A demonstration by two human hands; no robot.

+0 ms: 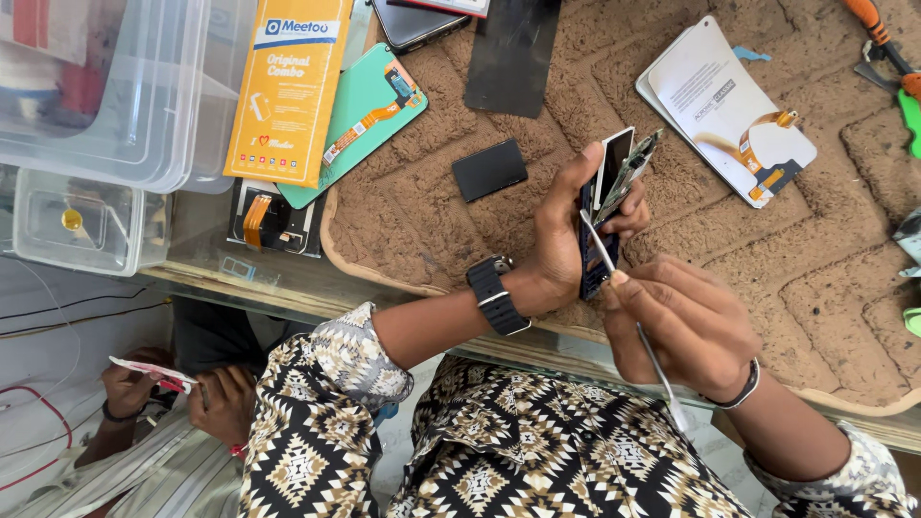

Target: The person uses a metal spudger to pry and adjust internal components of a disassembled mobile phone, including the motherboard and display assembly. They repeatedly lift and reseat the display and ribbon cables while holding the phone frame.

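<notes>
Now prying a phone apart over the brown mat's near edge.
My left hand [561, 235] grips the opened phone [602, 216] upright; my right hand [676, 321] pinches a thin metal pry tool [633, 321], tip at the seam. Next calls for gentle, steady leverage.

Phone repair workshop: spare screens [374, 110], tools [878, 38].

Patterned black, cream and brown shirt sleeves [317, 422], black smartwatch [497, 293], thin dark bracelet [737, 391]
</notes>
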